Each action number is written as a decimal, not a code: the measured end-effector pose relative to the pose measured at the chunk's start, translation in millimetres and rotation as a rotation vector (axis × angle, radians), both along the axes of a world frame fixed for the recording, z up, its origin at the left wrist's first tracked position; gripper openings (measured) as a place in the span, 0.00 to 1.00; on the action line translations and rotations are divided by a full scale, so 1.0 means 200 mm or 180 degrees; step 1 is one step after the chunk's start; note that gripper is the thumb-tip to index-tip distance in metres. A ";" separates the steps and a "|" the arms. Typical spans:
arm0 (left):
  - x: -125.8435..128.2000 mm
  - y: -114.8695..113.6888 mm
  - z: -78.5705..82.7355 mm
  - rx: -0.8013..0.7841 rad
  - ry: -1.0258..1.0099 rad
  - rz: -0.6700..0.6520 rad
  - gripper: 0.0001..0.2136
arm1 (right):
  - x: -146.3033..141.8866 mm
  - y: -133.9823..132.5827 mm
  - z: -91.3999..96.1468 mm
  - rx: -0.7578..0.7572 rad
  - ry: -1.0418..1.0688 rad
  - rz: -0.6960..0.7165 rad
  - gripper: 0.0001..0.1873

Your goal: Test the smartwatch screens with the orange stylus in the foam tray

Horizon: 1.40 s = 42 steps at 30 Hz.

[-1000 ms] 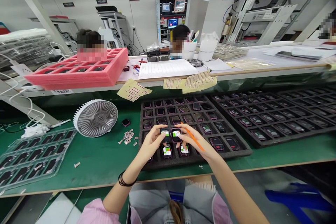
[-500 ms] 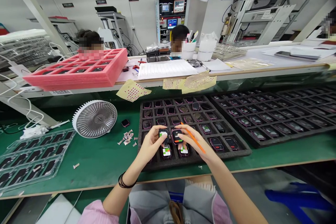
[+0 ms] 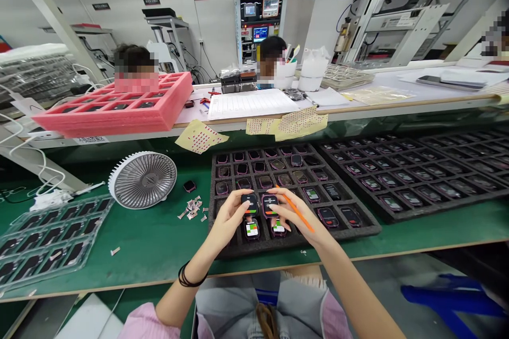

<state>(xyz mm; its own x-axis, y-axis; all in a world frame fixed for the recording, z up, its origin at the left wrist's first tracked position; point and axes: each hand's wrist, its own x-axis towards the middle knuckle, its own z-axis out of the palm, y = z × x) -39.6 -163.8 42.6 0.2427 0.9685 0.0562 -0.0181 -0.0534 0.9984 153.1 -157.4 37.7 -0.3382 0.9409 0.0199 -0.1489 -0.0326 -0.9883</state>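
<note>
My left hand (image 3: 231,213) grips a square smartwatch (image 3: 249,200) without a strap, its thumb resting on the lit screen. Beside it, a second smartwatch (image 3: 269,201) is held in my right hand (image 3: 296,213), thumb on its screen too. An orange stick-like tool (image 3: 299,213), perhaps a pen, is tucked along the right hand's fingers. Both watches are over a dark foam tray (image 3: 360,231) whose cells hold several more watches. Just below my hands, two tray watches glow white and green, the left one (image 3: 252,229) plainer to see; fingers partly cover the right one (image 3: 278,226).
A second foam tray (image 3: 387,217) full of watches lies to the right. On the left are a white fan (image 3: 143,180), small loose strips (image 3: 193,207), a lone watch (image 3: 190,186) and a clear plastic tray (image 3: 89,246). A pink foam tray (image 3: 170,116) sits on the raised shelf; people are behind it.
The left watch's screen has gone from a partly white and green display to a dark one with a coloured strip. Both hands have barely moved.
</note>
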 end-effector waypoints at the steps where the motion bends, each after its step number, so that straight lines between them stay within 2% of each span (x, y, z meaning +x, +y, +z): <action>1: 0.00 0.00 0.00 -0.0026 -0.0002 0.0017 0.17 | 0.00 0.00 0.00 -0.0034 -0.0009 0.0037 0.19; 6: -0.01 0.00 0.00 -0.0103 -0.0215 -0.0050 0.20 | 0.01 0.00 -0.02 -0.0139 0.0126 0.0178 0.26; 12: -0.05 -0.04 0.03 -0.0485 -0.1082 -0.0700 0.31 | 0.04 -0.02 -0.02 -0.0300 0.0969 0.0264 0.26; 17: -0.07 -0.06 0.01 -0.0667 -0.1599 -0.0896 0.34 | 0.06 -0.02 -0.04 -0.0360 0.1439 0.0369 0.27; 19: -0.06 -0.06 0.01 -0.0575 -0.1440 -0.0805 0.34 | 0.05 -0.02 -0.04 -0.0281 0.1278 0.0336 0.27; 24: -0.04 -0.06 0.03 -0.0059 -0.0398 -0.0264 0.27 | 0.01 -0.01 -0.03 0.0083 0.0594 0.0042 0.24; 27: -0.04 -0.05 0.02 0.0120 0.0004 -0.0149 0.26 | 0.00 0.00 -0.05 0.0214 0.0390 -0.0019 0.23; 34: -0.02 -0.03 -0.07 0.0348 0.0056 0.0137 0.20 | -0.02 0.00 -0.08 0.0373 0.0337 0.0086 0.19; 37: -0.01 -0.04 -0.07 0.0392 0.0134 0.0270 0.19 | -0.02 0.00 -0.08 0.0387 0.0313 0.0123 0.19; 42: 0.00 -0.04 -0.05 0.0265 -0.0041 0.0216 0.20 | -0.02 -0.01 -0.07 0.0361 0.0238 0.0100 0.19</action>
